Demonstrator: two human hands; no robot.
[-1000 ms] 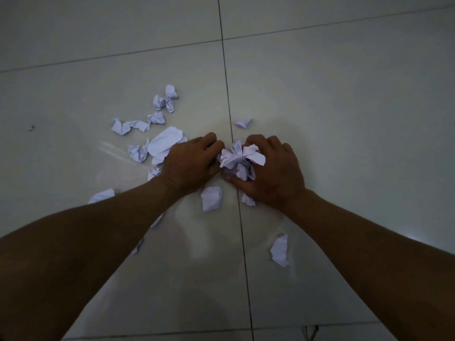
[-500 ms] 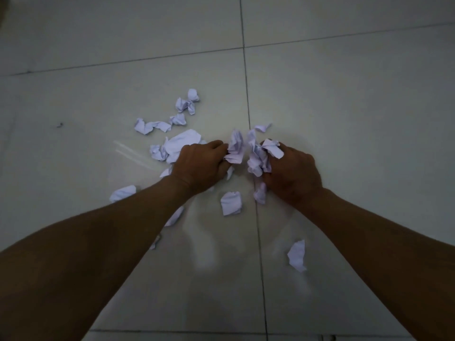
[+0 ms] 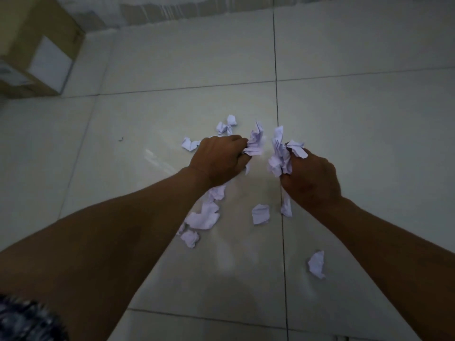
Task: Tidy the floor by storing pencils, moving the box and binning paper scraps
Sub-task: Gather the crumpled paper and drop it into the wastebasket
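Observation:
My left hand [image 3: 218, 158] is closed around a bunch of crumpled white paper scraps [image 3: 254, 141], held above the tiled floor. My right hand [image 3: 312, 179] grips a second, larger bunch of scraps [image 3: 280, 153] just to the right. Several loose scraps still lie on the floor: a flat piece [image 3: 204, 217] under my left forearm, one [image 3: 260, 214] between my wrists, one [image 3: 317, 264] near the lower right, and a few [image 3: 226, 125] beyond my left hand. A cardboard box [image 3: 32, 50] with a white label stands at the far left.
Pale floor tiles [image 3: 369, 119] with dark grout lines stretch all around. A wall base runs along the top edge. A patterned piece of fabric [image 3: 24, 318] shows at the bottom left corner.
Both hands have lifted off the floor with their paper bunches and drawn slightly apart. The view has tilted up, bringing the cardboard box and wall base into sight.

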